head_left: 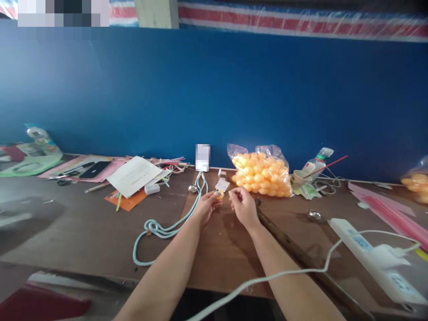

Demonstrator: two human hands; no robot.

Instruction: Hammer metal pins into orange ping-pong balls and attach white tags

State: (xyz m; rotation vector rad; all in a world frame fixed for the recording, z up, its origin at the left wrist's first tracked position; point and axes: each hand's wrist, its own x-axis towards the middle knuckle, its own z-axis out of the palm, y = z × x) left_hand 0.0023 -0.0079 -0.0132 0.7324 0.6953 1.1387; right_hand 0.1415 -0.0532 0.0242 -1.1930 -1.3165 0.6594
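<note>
In the head view my left hand point(207, 206) pinches a small yellow-orange piece point(220, 194) with something dark or shiny at its edge; its exact kind is too small to make out. Just to the right, my right hand point(244, 206) is closed, thumb and fingertips pressed together. Whatever may be between those fingertips cannot be made out. Right behind the hands lies a small white card point(222, 184). A clear plastic bag of orange balls point(261, 174) rests beyond my right hand. Near my left wrist runs a light blue cord point(177, 231).
A phone point(202, 158) leans against the blue partition point(214, 89). Silvery lumps point(192, 189) sit left and right. Papers point(134, 176) and scissors clutter the left. On the right are a bottle point(316, 165), a power strip point(377, 263) and a white cable point(281, 273) crossing my right forearm.
</note>
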